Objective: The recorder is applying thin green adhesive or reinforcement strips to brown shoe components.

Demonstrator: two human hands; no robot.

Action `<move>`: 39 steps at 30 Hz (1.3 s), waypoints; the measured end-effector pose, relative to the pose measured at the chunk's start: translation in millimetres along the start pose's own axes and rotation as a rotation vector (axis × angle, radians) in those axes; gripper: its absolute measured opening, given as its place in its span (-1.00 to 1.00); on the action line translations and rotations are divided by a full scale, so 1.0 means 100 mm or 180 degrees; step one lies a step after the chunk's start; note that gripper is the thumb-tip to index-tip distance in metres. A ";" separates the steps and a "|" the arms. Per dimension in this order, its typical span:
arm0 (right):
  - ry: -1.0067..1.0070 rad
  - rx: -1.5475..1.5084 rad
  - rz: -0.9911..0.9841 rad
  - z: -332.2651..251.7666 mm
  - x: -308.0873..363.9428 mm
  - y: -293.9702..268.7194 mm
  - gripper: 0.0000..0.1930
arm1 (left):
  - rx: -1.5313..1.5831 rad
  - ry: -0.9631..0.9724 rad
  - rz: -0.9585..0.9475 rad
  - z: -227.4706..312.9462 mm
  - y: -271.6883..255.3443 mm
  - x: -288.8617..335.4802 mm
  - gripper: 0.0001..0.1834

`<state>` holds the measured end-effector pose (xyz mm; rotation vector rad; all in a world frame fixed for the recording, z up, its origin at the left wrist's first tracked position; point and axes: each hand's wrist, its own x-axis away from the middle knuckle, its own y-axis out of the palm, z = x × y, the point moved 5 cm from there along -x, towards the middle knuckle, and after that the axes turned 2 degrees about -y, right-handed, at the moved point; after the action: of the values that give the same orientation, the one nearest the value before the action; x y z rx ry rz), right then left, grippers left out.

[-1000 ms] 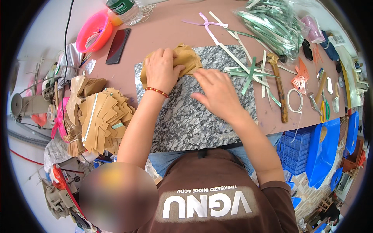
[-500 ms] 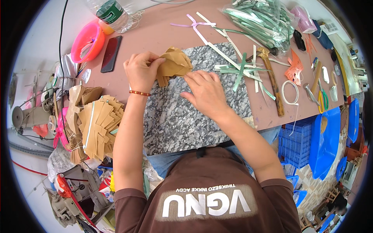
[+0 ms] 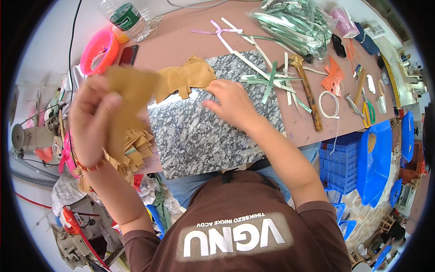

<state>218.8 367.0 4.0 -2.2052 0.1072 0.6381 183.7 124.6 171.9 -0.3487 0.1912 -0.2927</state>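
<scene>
My left hand (image 3: 90, 120) is raised at the left and closed on a tan leather-like piece (image 3: 131, 97), smeared by motion. A stack of similar flat tan pieces (image 3: 183, 78) lies along the far left edge of a speckled grey stone slab (image 3: 208, 136). My right hand (image 3: 231, 102) rests beside that stack with its fingertips at the right end; its thumb stands apart and it grips nothing. Below my left hand a larger pile of tan cut pieces (image 3: 133, 149) sits left of the slab, partly hidden by my wrist.
Green and white strips (image 3: 272, 81) lie on the slab's right side, with a wooden-handled hammer (image 3: 310, 93) beyond. Pliers (image 3: 365, 113) and a coil of white cord (image 3: 328, 105) are farther right. A pink bowl (image 3: 99, 50), phone (image 3: 129, 54) and plastic bottle (image 3: 131, 20) stand at the far left.
My left hand has moved left and nearer from the stack, carrying one tan piece away. My right hand has stayed by the stack's right end. The whole view has shifted slightly.
</scene>
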 end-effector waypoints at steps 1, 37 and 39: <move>0.0085 -0.0593 -0.0046 0.07 -0.04 -0.01 -0.76 | 0.0134 0.0024 -0.0395 -0.02 0.20 0.16 -0.81; -0.0549 0.0498 0.0690 0.17 0.06 -1.02 -0.94 | -0.0732 0.0584 -0.0369 -0.83 1.46 1.45 -0.76; -0.0165 0.0158 0.0917 0.28 0.05 -1.06 -0.93 | -0.0649 0.0585 -0.0321 -0.81 1.45 1.44 -0.78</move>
<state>241.4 458.7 60.0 -2.1417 0.4153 0.8403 336.3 184.6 25.1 -0.5346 0.3864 -0.4066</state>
